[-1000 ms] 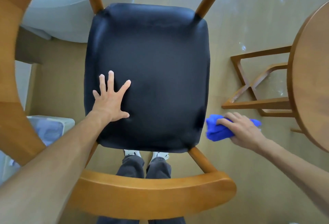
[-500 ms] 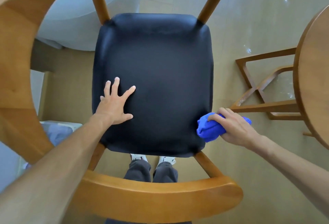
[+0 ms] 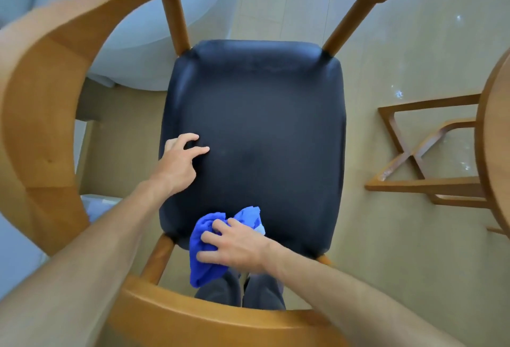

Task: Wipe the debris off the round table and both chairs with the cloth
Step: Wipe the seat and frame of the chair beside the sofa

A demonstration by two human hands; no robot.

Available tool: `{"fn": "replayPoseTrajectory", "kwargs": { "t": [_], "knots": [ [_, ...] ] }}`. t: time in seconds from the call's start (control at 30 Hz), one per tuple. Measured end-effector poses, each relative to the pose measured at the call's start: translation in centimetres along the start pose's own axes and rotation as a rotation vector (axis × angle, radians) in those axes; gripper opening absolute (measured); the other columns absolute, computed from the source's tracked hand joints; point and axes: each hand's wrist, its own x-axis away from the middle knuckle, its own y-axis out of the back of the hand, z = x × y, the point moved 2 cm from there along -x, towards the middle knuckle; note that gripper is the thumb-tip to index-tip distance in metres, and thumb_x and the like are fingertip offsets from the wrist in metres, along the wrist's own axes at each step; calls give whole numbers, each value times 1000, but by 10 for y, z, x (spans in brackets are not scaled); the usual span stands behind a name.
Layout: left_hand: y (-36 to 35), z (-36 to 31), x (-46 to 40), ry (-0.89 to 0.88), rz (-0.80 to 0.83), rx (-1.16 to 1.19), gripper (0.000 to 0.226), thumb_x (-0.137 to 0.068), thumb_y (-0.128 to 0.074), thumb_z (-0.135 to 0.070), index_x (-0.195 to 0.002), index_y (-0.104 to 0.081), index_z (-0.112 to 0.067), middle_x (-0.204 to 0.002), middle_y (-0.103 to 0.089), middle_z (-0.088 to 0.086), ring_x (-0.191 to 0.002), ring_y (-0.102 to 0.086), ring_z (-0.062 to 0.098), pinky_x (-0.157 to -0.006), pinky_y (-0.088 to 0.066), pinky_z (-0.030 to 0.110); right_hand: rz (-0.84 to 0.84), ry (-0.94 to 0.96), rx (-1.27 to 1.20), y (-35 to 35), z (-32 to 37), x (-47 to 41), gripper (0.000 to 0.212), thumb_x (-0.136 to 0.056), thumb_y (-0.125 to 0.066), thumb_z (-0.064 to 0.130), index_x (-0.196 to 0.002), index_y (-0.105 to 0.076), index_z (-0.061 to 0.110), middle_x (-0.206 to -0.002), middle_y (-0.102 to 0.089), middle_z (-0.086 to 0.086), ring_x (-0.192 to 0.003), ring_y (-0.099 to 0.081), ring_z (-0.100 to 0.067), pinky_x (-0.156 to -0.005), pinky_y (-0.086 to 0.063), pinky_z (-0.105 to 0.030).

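Note:
I look straight down on a wooden chair with a black padded seat (image 3: 256, 137) and a curved wooden armrest ring (image 3: 36, 114). My right hand (image 3: 234, 247) presses a bunched blue cloth (image 3: 204, 261) on the near edge of the seat, left of centre; part of the cloth hangs over the edge. My left hand (image 3: 179, 161) rests on the left side of the seat, fingers curled and apart, holding nothing. The round wooden table (image 3: 496, 153) shows only as a rim at the right edge.
The table's crossed wooden base (image 3: 414, 159) stands on the beige floor to the right, with small white specks of debris (image 3: 398, 94) scattered there. A pale grey rounded furniture piece (image 3: 154, 23) lies beyond the chair. My legs (image 3: 240, 291) stand behind the seat.
My right hand swept the cloth from the seat's right near corner leftward along the near edge. My left hand went from flat and spread to curled. The view shifted toward the chair.

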Motion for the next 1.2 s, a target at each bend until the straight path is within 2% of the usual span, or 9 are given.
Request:
{"fn": "replayPoseTrajectory", "kwargs": {
  "t": [0.2,0.33,0.43,0.53,0.63,0.8,0.93,1.07,1.2],
  "knots": [
    [3,-4,4,23,67,-50,64,-84,-39,13,-133,-56,-25,-152,-26,-10,-141,-14,14,-103,-35,31,-288,-728,-40,43,-99,47,60,-56,-73,8,-108,-47,24,-98,-56,-2,-74,-50,-26,-56,-43,-34],
    [3,-20,12,141,110,-59,51,-90,-40,-1,-135,-47,-24,-155,-16,-12,-143,-9,13,-97,-40,36,-257,-952,-117,53,-100,52,53,-63,-69,25,-113,-51,24,-100,-55,5,-83,-55,-22,-89,-38,-42],
    [-6,-40,24,213,101,-2,30,-94,-40,-11,-120,-52,-18,-135,-39,-3,-124,-39,20,-87,-42,34,-193,-1048,-336,57,-92,49,50,-75,-64,31,-121,-48,26,-110,-49,7,-96,-49,-17,-103,-28,-37],
    [-19,-63,37,364,291,308,23,-96,-40,-26,-112,-55,-20,-111,-58,-1,-98,-54,16,-86,-46,32,-277,-1110,-639,73,-85,46,35,-78,-61,21,-109,-48,30,-105,-51,12,-90,-50,-18,-84,-42,-31],
    [-4,-88,44,488,280,735,17,-93,-46,-28,-108,-54,-25,-107,-66,0,-99,-63,16,-92,-51,38,-510,-1158,-865,105,-70,47,30,-77,-64,18,-92,-45,36,-89,-58,15,-79,-56,-9,-62,-44,-18],
    [79,-153,55,299,132,1183,24,-92,-59,-18,-115,-54,-16,-108,-68,4,-95,-69,22,-76,-57,35,-906,-1131,-1103,195,-40,61,40,-78,-74,8,-100,-50,30,-90,-64,15,-81,-64,-12,-69,-55,-27],
    [151,-207,76,60,92,1108,29,-82,-68,-15,-111,-64,-16,-106,-71,5,-101,-68,25,-88,-56,44,-1072,-945,-1148,275,-22,83,53,-75,-74,-7,-115,-50,18,-95,-68,12,-85,-65,-7,-71,-55,-24],
    [224,-253,111,-156,1,914,23,-84,-69,-9,-103,-64,-22,-98,-72,0,-96,-67,20,-88,-56,36,-1058,-868,-1169,343,-5,111,43,-67,-63,6,-109,-59,16,-100,-68,-1,-92,-65,-16,-78,-52,-28],
    [292,-293,154,-345,-31,707,21,-81,-68,-7,-98,-63,-19,-92,-70,4,-93,-66,24,-82,-54,39,-1090,-811,-1188,405,12,138,64,-54,-50,6,-118,-57,12,-101,-69,2,-95,-63,-15,-76,-51,-25]
  ]
}}
